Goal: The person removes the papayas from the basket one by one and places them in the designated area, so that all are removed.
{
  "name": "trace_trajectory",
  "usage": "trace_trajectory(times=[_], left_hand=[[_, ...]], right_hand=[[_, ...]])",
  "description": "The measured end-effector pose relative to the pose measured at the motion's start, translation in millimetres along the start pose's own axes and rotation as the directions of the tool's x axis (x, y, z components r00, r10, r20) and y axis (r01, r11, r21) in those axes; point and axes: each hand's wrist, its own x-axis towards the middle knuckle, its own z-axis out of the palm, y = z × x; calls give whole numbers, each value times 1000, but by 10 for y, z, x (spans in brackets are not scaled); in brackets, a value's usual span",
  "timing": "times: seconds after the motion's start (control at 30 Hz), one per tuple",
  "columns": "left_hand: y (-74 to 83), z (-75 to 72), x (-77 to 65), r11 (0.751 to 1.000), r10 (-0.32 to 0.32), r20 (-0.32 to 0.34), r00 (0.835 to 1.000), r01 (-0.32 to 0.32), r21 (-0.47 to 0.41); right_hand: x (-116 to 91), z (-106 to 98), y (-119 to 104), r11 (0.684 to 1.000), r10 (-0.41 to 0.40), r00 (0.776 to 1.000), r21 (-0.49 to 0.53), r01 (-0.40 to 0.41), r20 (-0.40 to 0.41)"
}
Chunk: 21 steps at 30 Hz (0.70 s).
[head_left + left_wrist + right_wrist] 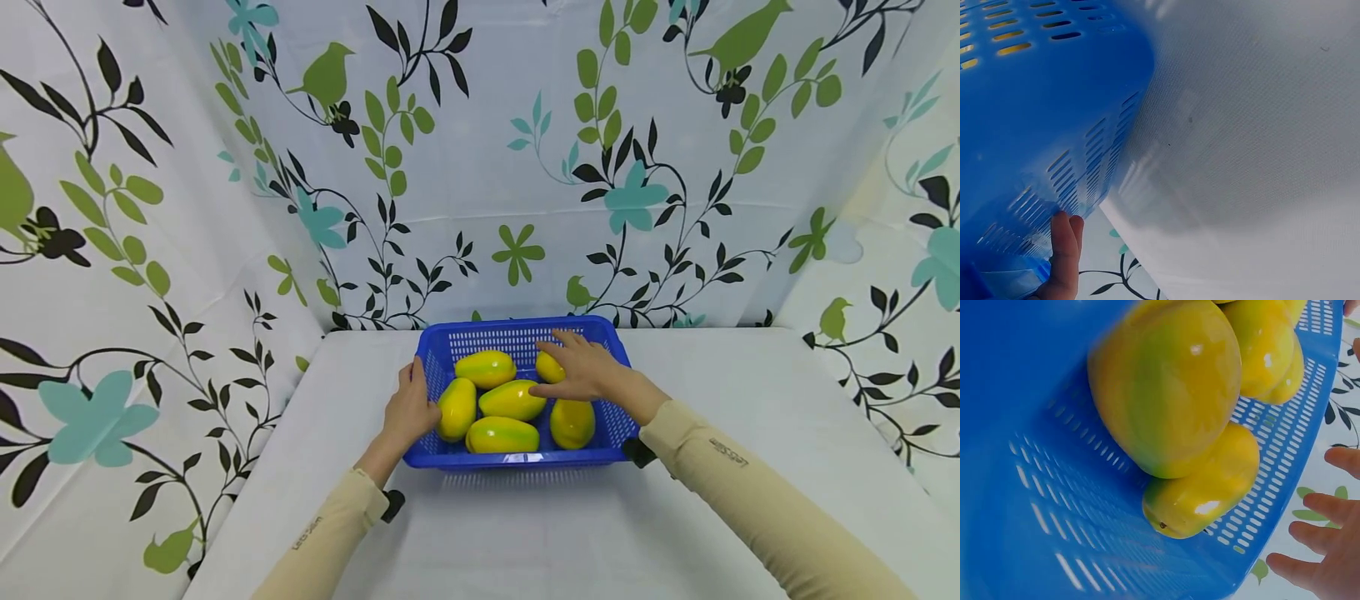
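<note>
Yellow fruits (572,423) block the way below the right hand (588,367); a gap lies under its wrist. Just right of the left hand (408,408), the blue basket (465,460) bars a low sideways pass.

From my station I have my left hand (408,408) gripping the basket (480,461) at its left edge, thumb over the rim and fingers along the outside, my left forearm (322,533) slanting in from the near left. My right hand (585,371) hovers inside the right edge, fingers spread, while my right forearm (772,500) crosses above that edge from the near right.
</note>
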Motion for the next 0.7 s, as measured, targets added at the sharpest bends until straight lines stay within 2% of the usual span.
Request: trace_trajectory(times=[0.27, 0.5, 0.6, 0.7], left_hand=[[-18, 12, -12, 1000, 6, -6, 1000, -6, 7], [-8, -2, -31, 1000, -4, -10, 1000, 4, 13], [2, -14, -33, 1000, -4, -18, 1000, 5, 17], [22, -17, -28, 1000, -7, -16, 1000, 7, 17]], right_hand=[[142, 38, 84, 997, 55, 997, 43, -58, 52], [245, 113, 250, 984, 146, 983, 89, -156, 110], [280, 138, 279, 984, 136, 983, 97, -149, 125], [297, 147, 270, 978, 117, 981, 153, -141, 155]])
